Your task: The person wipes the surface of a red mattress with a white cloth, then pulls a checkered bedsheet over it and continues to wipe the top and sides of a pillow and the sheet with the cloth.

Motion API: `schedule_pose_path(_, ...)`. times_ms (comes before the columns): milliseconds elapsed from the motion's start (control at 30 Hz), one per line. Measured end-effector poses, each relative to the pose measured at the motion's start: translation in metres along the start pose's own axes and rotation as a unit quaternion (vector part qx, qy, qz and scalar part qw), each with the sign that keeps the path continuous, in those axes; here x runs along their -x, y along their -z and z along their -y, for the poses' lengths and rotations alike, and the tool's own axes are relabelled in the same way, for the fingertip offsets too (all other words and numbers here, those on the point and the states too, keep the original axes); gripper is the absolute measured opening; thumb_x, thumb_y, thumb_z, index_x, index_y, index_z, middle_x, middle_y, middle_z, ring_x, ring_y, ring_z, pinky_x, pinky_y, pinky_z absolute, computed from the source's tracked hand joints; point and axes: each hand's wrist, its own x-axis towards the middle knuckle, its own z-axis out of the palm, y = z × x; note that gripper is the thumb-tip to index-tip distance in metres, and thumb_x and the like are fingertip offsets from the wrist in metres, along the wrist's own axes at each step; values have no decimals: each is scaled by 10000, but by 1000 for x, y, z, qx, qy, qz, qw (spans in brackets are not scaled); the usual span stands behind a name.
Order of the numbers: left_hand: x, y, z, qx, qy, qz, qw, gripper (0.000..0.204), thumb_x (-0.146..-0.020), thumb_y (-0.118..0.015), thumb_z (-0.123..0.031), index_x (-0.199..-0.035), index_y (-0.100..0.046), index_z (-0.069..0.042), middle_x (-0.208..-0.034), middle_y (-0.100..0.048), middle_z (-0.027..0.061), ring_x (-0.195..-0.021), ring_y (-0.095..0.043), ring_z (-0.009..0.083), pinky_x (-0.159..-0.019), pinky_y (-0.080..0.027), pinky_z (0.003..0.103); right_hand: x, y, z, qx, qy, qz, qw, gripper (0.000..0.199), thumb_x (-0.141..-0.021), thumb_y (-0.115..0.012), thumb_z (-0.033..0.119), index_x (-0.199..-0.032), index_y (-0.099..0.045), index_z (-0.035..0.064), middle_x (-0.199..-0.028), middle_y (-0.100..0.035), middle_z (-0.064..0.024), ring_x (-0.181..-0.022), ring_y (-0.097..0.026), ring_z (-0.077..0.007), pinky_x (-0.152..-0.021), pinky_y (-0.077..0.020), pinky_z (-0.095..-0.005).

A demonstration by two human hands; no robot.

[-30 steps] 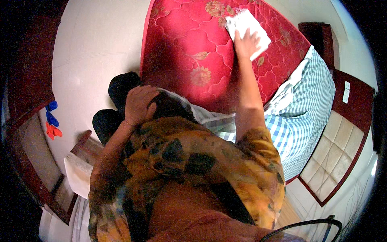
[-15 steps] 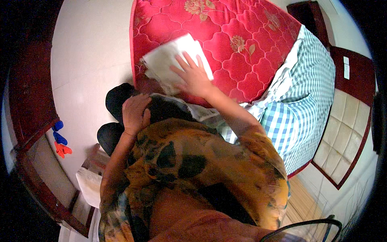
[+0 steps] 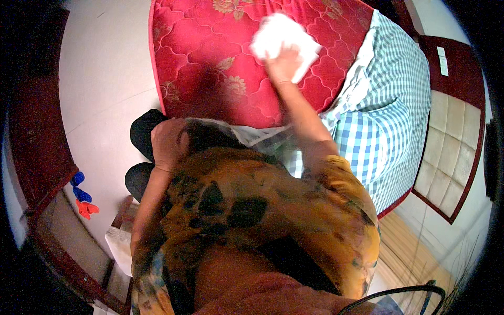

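A white folded cloth (image 3: pixel 283 29), blurred by motion, is on the red quilted mattress (image 3: pixel 210 47) toward its far side. My right hand (image 3: pixel 285 64) lies over the near part of the cloth and holds it, the arm stretched forward; the fingers are smeared. My left hand (image 3: pixel 169 139) rests on my dark-clad leg near the mattress's left corner. It is open and holds nothing, its fingers lying over the leg and the thumb apart.
Blue-and-white checked bedding (image 3: pixel 388 131) is gathered along the mattress's right side, beside a padded headboard (image 3: pixel 449 142). A pale stool (image 3: pixel 119 247) stands at lower left. Small blue (image 3: pixel 81 195) and orange (image 3: pixel 86 209) items lie on the pale floor (image 3: pixel 105 68).
My right hand and the white cloth have moved away from me and to the right across the mattress. The left hand stays on my leg. The whole view has shifted slightly.
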Motion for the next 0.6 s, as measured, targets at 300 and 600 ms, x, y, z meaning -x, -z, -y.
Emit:
schedule_pose_path(300,-20,-25,21,418,243,-45,874,628,-886,-578,-285,-1377,-286,-24,-1251,-497,141,-1101,-506,287,-989,-361,377,143,24,204,-517,260,178,796,425,-740,-635,233,-1111,-594,30,-1026,-583,-133,-956,-546,-357,-857,-435,-433)
schedule_pose_path(600,0,-19,3,335,220,-131,907,458,-863,-584,-134,-1263,-427,23,-1132,-556,141,-1038,-534,210,-912,-417,329,82,136,22,-183,55,110,975,336,-851,-584,363,-988,-671,68,-993,-655,-141,-944,-625,-298,-817,-491,-396)
